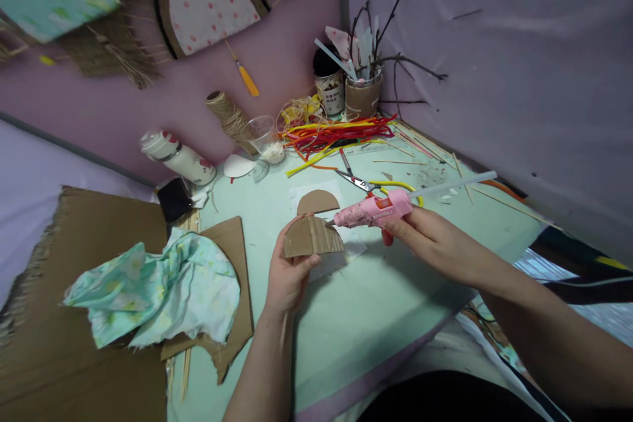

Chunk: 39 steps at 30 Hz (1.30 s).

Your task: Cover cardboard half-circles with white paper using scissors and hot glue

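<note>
My left hand (291, 277) grips a small half-round piece of cardboard (301, 239) by its left side and lower edge, the thumb in front. A pink hot glue gun (368, 212) is in my right hand (420, 234), with a clear glue stick (455, 183) poking out of its back. The gun's nozzle is at the upper right edge of the held cardboard; whether it touches I cannot tell. Just behind lies a second half-round cardboard piece (318, 200) on white paper.
Scissors (361, 182) and a bundle of red and yellow pipe cleaners (336, 135) lie behind the glue gun. Patterned cloth (163, 287) rests on cardboard at left. A white bottle (180, 159), twine spool (230, 120) and a jar with twigs (363, 95) line the back.
</note>
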Tool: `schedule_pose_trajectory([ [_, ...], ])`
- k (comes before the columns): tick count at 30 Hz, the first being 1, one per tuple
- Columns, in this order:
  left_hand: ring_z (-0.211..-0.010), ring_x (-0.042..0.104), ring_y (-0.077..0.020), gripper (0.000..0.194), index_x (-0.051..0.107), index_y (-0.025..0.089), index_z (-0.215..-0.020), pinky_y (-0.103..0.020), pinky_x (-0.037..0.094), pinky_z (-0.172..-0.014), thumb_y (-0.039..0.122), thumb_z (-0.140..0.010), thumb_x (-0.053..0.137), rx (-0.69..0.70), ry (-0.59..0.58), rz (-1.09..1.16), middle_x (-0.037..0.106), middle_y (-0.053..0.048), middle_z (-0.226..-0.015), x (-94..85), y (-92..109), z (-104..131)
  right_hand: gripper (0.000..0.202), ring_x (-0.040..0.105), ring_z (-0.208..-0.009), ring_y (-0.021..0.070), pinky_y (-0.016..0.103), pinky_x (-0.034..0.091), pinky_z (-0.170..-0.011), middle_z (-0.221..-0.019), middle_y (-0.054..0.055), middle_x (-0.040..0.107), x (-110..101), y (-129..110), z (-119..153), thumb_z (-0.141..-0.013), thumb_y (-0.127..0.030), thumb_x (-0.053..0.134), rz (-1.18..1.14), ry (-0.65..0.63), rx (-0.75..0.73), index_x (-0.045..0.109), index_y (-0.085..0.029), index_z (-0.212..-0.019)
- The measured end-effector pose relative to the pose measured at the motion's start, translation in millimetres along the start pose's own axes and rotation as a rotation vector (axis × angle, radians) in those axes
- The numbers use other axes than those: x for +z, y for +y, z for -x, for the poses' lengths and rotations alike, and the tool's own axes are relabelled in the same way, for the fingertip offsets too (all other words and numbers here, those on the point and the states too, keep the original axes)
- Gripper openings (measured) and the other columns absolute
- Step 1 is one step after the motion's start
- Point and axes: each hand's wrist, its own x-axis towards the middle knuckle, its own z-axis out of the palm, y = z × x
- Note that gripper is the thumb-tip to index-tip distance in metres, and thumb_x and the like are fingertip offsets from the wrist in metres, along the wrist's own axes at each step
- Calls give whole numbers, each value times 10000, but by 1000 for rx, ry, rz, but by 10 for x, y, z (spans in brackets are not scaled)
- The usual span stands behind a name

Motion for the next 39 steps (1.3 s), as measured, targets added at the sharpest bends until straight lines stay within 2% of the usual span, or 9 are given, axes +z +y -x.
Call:
schedule_pose_trajectory([
  [6, -1239, 550, -295, 716, 580, 286, -1247, -426, 465, -1022, 294, -595, 876, 3, 27, 15, 538, -99, -1412, -18, 9, -12, 436, 556, -594, 171, 284, 463, -596, -631, 2, 590, -16, -50, -17, -947, -527, 413, 14, -7, -34, 581, -243, -661],
  [13, -1250, 543, -283, 709, 598, 296, -1235, -424, 442, -1045, 282, -585, 882, 20, 78, 39, 570, -94, -1379, -18, 61, -13, 417, 570, -625, 169, 274, 467, -608, -653, -8, 605, -18, 7, 19, -950, -513, 419, 17, -37, -48, 582, -246, -674],
  [20, -1276, 523, -279, 687, 601, 324, -1229, -412, 439, -1049, 262, -602, 874, 25, 74, 48, 504, -71, -1454, -41, 62, -12, 415, 550, -591, 157, 266, 470, -594, -631, -10, 593, -20, 13, 16, -942, -507, 448, 7, -55, -57, 610, -232, -677],
  [28, -1292, 506, -277, 675, 601, 323, -1226, -421, 432, -1056, 265, -610, 871, 42, 97, 34, 540, -71, -1416, -49, 83, -24, 412, 556, -572, 170, 282, 474, -572, -619, -8, 583, -28, 17, 32, -947, -515, 422, 41, -51, -71, 595, -261, -673],
  [36, -1298, 498, -276, 659, 618, 325, -1193, -402, 442, -1043, 270, -591, 881, 46, 123, 30, 554, -62, -1399, -48, 98, -34, 433, 599, -605, 183, 300, 513, -620, -596, -12, 582, -26, 1, 35, -948, -539, 414, 32, -68, -61, 604, -265, -672],
  [39, -1301, 497, -277, 653, 616, 324, -1198, -397, 447, -1038, 268, -601, 876, 45, 127, 27, 552, -64, -1401, -51, 100, -31, 411, 610, -621, 188, 302, 516, -634, -598, -11, 595, -28, -25, 23, -956, -516, 413, 9, -83, -62, 652, -272, -727],
])
